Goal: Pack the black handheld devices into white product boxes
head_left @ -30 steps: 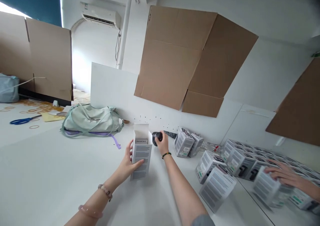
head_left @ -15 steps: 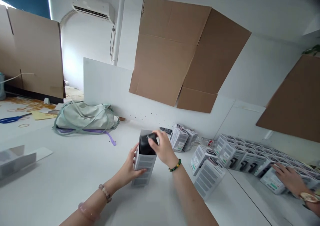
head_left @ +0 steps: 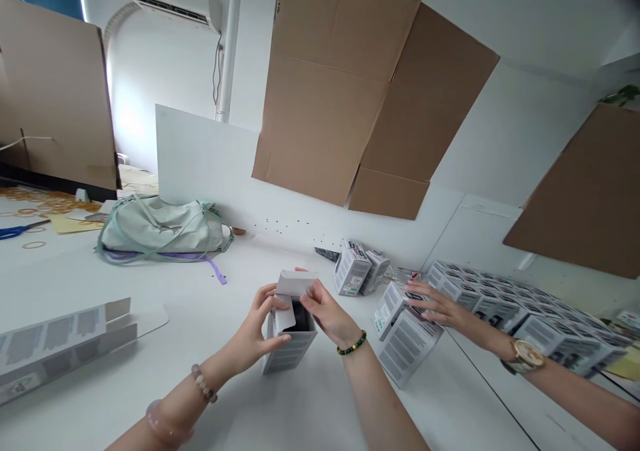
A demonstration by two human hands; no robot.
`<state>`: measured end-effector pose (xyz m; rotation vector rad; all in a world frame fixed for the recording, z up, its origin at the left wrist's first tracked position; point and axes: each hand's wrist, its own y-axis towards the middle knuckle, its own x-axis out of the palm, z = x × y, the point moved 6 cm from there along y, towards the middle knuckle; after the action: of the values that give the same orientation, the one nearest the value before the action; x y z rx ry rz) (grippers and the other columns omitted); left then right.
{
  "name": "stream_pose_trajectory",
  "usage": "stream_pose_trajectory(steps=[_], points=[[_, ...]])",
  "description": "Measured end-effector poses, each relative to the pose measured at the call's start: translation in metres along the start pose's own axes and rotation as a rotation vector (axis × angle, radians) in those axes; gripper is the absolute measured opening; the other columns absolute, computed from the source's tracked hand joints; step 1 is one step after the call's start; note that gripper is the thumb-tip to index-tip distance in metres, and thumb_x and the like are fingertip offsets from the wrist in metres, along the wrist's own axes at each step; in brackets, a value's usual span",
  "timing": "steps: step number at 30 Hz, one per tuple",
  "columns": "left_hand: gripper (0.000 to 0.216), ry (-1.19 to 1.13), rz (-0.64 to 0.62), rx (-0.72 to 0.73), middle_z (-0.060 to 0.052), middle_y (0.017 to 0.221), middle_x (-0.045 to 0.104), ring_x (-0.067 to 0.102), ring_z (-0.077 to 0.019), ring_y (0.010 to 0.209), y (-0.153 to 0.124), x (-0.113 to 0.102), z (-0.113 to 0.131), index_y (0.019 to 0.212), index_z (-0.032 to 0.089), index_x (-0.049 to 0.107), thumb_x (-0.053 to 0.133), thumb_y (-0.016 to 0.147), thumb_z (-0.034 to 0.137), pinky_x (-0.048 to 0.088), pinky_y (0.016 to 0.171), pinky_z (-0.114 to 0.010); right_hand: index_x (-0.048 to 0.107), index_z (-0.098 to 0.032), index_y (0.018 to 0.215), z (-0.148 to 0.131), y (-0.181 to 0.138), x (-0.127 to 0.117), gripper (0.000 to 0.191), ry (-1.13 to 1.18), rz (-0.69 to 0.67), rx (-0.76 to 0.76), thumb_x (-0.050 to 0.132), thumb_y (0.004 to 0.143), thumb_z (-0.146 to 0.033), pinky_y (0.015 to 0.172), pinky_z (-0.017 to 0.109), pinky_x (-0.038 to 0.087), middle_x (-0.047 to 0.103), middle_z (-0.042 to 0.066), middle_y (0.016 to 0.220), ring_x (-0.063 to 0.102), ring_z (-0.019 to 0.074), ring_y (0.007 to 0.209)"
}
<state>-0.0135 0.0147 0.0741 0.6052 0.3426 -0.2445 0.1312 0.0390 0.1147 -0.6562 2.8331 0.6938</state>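
- The open box (head_left: pixel 289 354) stands on the white table (head_left: pixel 240 418), in between the person's two hands.
- The left hand (head_left: pixel 253 338) is on the left side of the open box. Its fingers hold the box, with the thumb across the front.
- The right hand (head_left: pixel 330 314) is at the top right of the open box. Its fingers are close together and bent, pinching the top flap (head_left: pixel 297 279).
- A black thing (head_left: pixel 301 318) sits inside the open box; only a bit of it shows.
- To the right of the open box are two closed boxes. One is a tilted box (head_left: pixel 407 348), and just behind it is another box (head_left: pixel 387 311).
- Another person's hand (head_left: pixel 437 304) is over those two, with its fingers a little apart. I cannot tell if it is touching them.
- Past that hand, far to the right of the open box, many boxes (head_left: pixel 543 334) sit packed in rows.
- Behind the open box and a bit right, two more boxes (head_left: pixel 351 270) stand near the wall.
- To the left of the open box lies a long carton (head_left: pixel 65 338) with its end flaps open.
- Behind and left of the open box is a pale green bag (head_left: pixel 163 224). Blue scissors (head_left: pixel 15 231) lie farther left.
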Motion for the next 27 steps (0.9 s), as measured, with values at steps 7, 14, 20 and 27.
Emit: stream_pose_trajectory(steps=[7,14,20,27], points=[[0.025,-0.115,0.032,0.053,-0.01,0.141,0.044,0.045,-0.0296,0.131,0.0,-0.002,0.009,0.11,0.025,0.054,0.062,0.09,0.038,0.045,0.104,-0.043,0.068,-0.028,0.106,-0.009,-0.012,0.006,0.05,0.008,-0.008,-0.152,0.071,0.073,-0.065,0.11,0.045,0.04,0.066,0.007,0.122,0.053,0.027,0.128],[0.024,-0.17,0.04,0.047,-0.012,0.153,0.039,0.04,-0.029,0.139,-0.002,0.002,-0.001,0.097,0.025,0.045,0.064,0.089,0.035,0.038,0.109,-0.052,0.075,-0.031,0.104,-0.014,-0.022,-0.001,0.021,-0.051,0.011,-0.16,0.067,0.088,-0.043,0.096,0.039,0.051,0.065,0.007,0.117,0.06,0.0226,0.116],[0.022,-0.161,0.007,0.056,-0.012,0.157,0.035,0.038,-0.0299,0.141,-0.002,0.002,-0.003,0.095,0.025,0.044,0.063,0.09,0.035,0.039,0.108,-0.053,0.078,-0.033,0.098,-0.02,-0.024,-0.004,0.016,-0.123,0.002,-0.15,0.064,0.091,-0.038,0.072,0.029,0.056,0.065,0.006,0.119,0.066,0.0189,0.098],[0.015,-0.11,0.035,0.127,-0.012,0.152,0.042,0.043,-0.0316,0.138,-0.001,0.0,-0.001,0.099,0.023,0.053,0.063,0.089,0.029,0.042,0.107,-0.051,0.077,-0.031,0.104,-0.029,-0.031,0.005,0.019,-0.317,0.1,-0.368,0.063,0.092,-0.037,0.098,0.041,0.051,0.07,0.008,0.114,0.056,0.0237,0.12]])
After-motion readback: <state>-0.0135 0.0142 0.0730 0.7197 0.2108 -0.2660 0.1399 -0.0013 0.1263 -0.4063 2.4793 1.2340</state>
